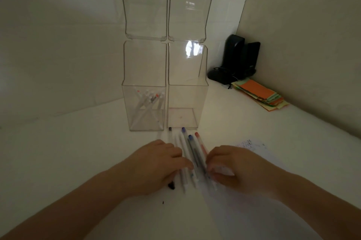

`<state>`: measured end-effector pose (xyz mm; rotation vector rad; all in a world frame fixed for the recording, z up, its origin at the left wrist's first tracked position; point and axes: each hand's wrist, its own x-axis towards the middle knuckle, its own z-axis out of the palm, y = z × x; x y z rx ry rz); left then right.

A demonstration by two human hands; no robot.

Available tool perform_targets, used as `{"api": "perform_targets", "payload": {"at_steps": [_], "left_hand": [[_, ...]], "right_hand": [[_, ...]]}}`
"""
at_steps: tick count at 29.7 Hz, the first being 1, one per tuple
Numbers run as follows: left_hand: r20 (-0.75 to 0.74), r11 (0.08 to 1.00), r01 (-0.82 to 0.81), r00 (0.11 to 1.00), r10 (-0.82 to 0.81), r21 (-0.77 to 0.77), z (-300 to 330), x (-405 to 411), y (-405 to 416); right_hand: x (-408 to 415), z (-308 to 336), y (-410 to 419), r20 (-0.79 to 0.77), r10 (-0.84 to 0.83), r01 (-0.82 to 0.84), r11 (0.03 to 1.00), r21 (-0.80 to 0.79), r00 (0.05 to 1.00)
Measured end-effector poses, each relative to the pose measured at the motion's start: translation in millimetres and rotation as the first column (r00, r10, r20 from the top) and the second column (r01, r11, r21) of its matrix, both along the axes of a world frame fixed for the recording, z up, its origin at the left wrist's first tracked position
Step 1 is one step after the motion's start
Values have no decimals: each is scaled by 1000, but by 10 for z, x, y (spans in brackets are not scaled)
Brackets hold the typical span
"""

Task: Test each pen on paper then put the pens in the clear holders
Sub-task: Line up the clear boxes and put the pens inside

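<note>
Your left hand (156, 163) lies flat, fingers spread on the loose pens (190, 147); your right hand (232, 169) curls beside them, grip unclear. Left holder (144, 110) holds pens, right holder (185, 102) none. Next: pick one and test it on the paper (252, 146).

Both forearms run out of the lower corners of the frame. The left hand (154, 165) covers the near ends of the loose pens (190, 151) at lower centre, whose tips blur beneath the right hand (238, 169). Marks on the paper (252, 145) at right are too faint to read. Pens in the left holder (144, 108) merge into pale streaks, their count unclear.
</note>
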<state>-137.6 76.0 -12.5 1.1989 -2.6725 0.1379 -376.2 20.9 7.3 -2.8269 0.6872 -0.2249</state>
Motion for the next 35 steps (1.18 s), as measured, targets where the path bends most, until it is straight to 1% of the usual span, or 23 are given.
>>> {"api": "perform_targets", "payload": {"at_steps": [2,5,6,8,10,12,14,16,17,21,24,26,28,30,31,33,34,35], "left_hand": [[36,998,66,997,-65,-19,51,-55,-33],[89,987,145,986,-138,-67,118,-144,-107],[107,982,169,981,-159,-86,133,-175,-132],[166,966,224,965,-202,-129,141,-232,-171],[226,952,261,949,-221,-161,140,-264,-194],[250,945,281,939,-234,-168,128,-275,-200],[258,940,289,936,-238,-182,116,-271,-195],[266,937,299,932,-246,-180,94,-248,-188],[268,938,301,931,-249,-173,82,-236,-181],[248,954,277,938,-242,-118,75,-181,-154],[248,953,281,937,-246,-117,49,-161,-130],[249,952,268,942,-226,-148,14,-173,-95],[224,956,244,953,-205,-161,-7,-171,-59],[172,965,204,969,-176,-167,68,-140,-38],[110,970,180,981,-163,-165,147,-123,-30],[-103,978,110,986,-130,-177,367,-74,-5],[-240,979,60,965,-107,-197,502,-42,11],[-376,976,1,923,-85,-220,643,-15,36]], "right_hand": [[-7,-40,13,-28,69,-69,998,2,997],[-13,-85,15,-71,100,-100,995,5,992],[-3,-83,27,-86,117,-120,992,-30,989],[26,-64,48,-133,159,-179,971,-158,978],[63,-65,65,-157,193,-230,935,-269,969],[75,-90,63,-165,245,-290,887,-359,955],[55,-106,51,-183,265,-317,861,-398,947],[20,-107,24,-173,266,-315,858,-405,948],[13,-88,23,-146,261,-298,875,-381,954],[-5,-14,21,63,223,-196,937,-289,973],[6,29,6,293,88,-31,981,-192,952],[27,82,21,454,-35,59,997,-39,890],[71,151,48,565,-140,104,990,96,813],[139,232,76,651,-203,155,979,131,731],[171,283,85,691,-226,179,974,141,687],[248,412,82,776,-284,188,959,215,563],[289,490,72,811,-320,167,948,273,491],[338,576,60,836,-347,126,937,325,425]]}}
